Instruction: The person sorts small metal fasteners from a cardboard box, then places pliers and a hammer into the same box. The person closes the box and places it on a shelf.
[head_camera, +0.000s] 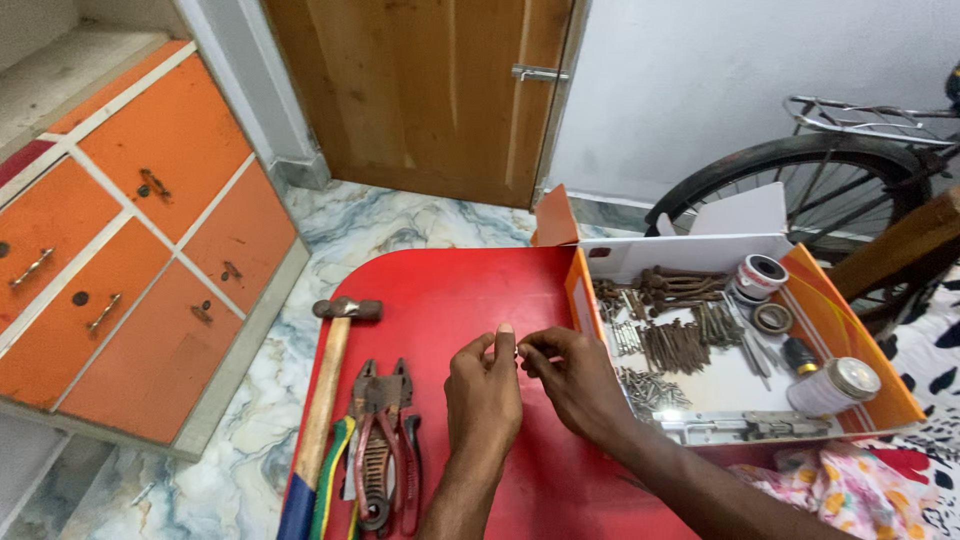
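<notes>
Both hands meet over the middle of the red worktop, just left of an open cardboard box. The left hand and right hand have their fingertips pinched together on a small dark item. It is too small to identify; it appears thin and metallic, and is mostly hidden by the fingers. The left thumb stands upright beside it. The fingers of both hands are together, clamped on this item, which is held just above the worktop surface.

The box is orange outside and white inside, with its flaps open. It contains a pile of rusty nails, a heap of lighter screws, larger rusty bolts toward the back, two rolls of tape, a white jar with a lid lying on its side, and a metal door bolt along the near wall.

On the left part of the worktop lie a hammer with a wooden handle and, beside it, pliers with red and striped grips. These lie apart from the hands.

An orange cabinet with metal handles stands on the marble floor to the left. A wooden door is behind, and a bicycle wheel stands by the wall on the right. Floral cloth lies at the lower right.

Nothing stands between the hands and the box.
</notes>
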